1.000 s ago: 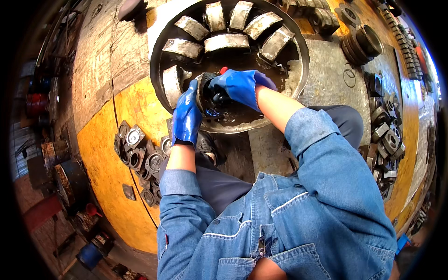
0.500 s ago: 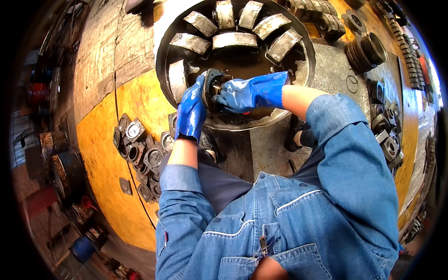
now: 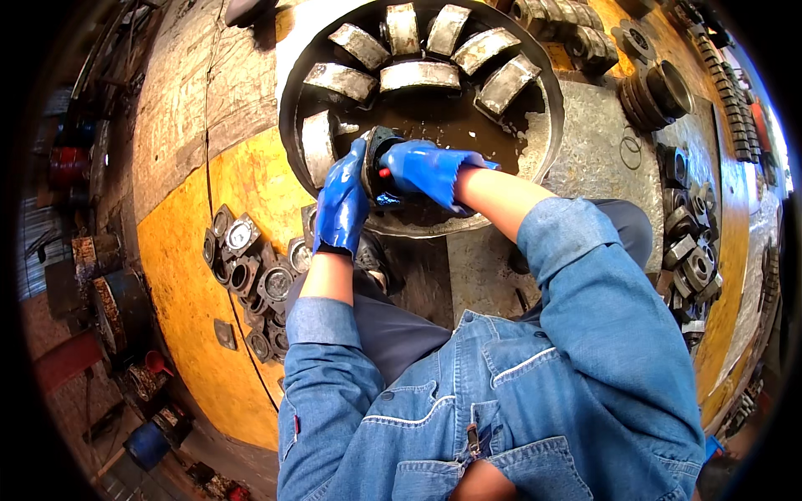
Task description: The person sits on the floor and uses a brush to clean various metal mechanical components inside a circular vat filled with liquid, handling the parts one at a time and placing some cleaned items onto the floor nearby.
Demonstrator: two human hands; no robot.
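Note:
My left hand (image 3: 342,200), in a blue rubber glove, grips the left side of a dark ring-shaped metal part (image 3: 373,167). The part is tilted up over the near side of a large round metal pan (image 3: 539,142) of dark liquid. Against the part's opening presses my right hand (image 3: 424,171), gloved alike and closed. A small red end of something shows by its fingers; the rest of that thing is hidden. Curved grey metal blocks (image 3: 420,75) stand in an arc in the pan, and one (image 3: 318,144) is just left of my left hand.
Several flanged metal parts (image 3: 276,282) lie heaped on the yellow board at the left. More metal parts (image 3: 697,267) pile up at the right. Beyond the pan's right rim are stacked rings (image 3: 656,93) and two thin rings (image 3: 631,152). Dark blocks (image 3: 585,42) stand at the far right.
My right hand has turned over and its wrist has dropped nearer to me, and the red end now shows higher and further left. My left hand still holds the ring-shaped part in nearly the same place.

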